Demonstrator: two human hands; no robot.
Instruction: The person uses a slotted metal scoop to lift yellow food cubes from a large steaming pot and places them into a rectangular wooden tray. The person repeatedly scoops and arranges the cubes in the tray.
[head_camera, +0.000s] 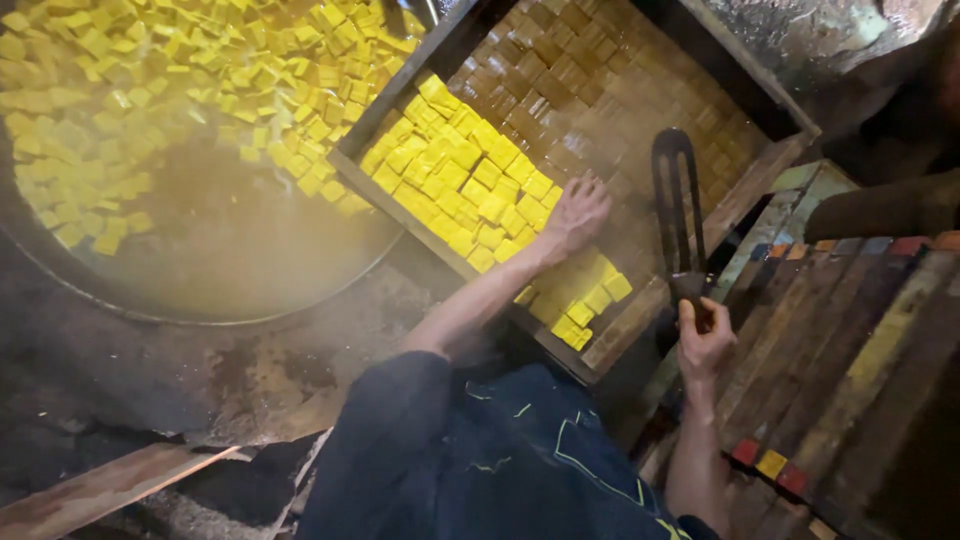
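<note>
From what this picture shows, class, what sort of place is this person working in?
Probably a small traditional food workshop, perhaps making tofu. A huge steaming vat holds floating yellow cubes, the left hand spreads more on a woven tray, and the right hand holds a dark slotted tool.

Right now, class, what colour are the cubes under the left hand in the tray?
Bright yellow cubes, seen best in the head view.

Warm, yellowish light falls strongest on the bright yellow cubes (470, 180) in the woven bamboo tray (640, 110), which look almost overexposed. Steam hazes the centre, softening detail. The corners sink into deep shadow, especially lower left and right. Wide-angle bending shows at the edges; fine detail is soft throughout.
</note>
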